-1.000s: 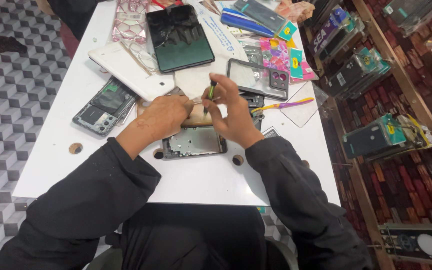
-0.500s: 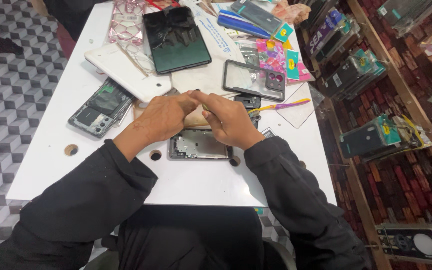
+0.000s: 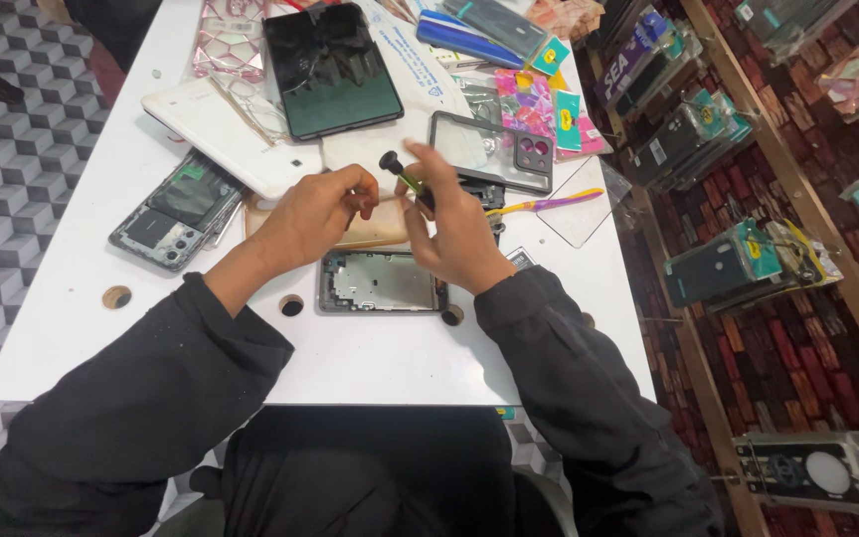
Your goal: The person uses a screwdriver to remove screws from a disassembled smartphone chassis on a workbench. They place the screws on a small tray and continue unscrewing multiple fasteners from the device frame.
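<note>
An opened phone frame (image 3: pixel 382 281) lies flat on the white table (image 3: pixel 370 358), right in front of me. Just above it my right hand (image 3: pixel 454 224) holds a small screwdriver (image 3: pixel 402 175) with a black cap and a green shaft, tilted up to the left. My left hand (image 3: pixel 315 211) hovers beside it with its fingertips pinched together near the screwdriver's shaft; whether they hold something tiny I cannot tell. Under my hands lies a beige block (image 3: pixel 375 227).
A second opened phone (image 3: pixel 173 209) lies at the left, beside a white tablet (image 3: pixel 216 134). A dark tablet (image 3: pixel 330 70), a clear phone case (image 3: pixel 494 149), a purple-and-yellow toothbrush (image 3: pixel 549 204) and colourful packets sit further back. The table has round holes (image 3: pixel 116 296). Shelves of phone cases stand at the right.
Both hands have lifted off the phone frame, which now lies uncovered. The screwdriver has risen and tilted up in my right hand.
</note>
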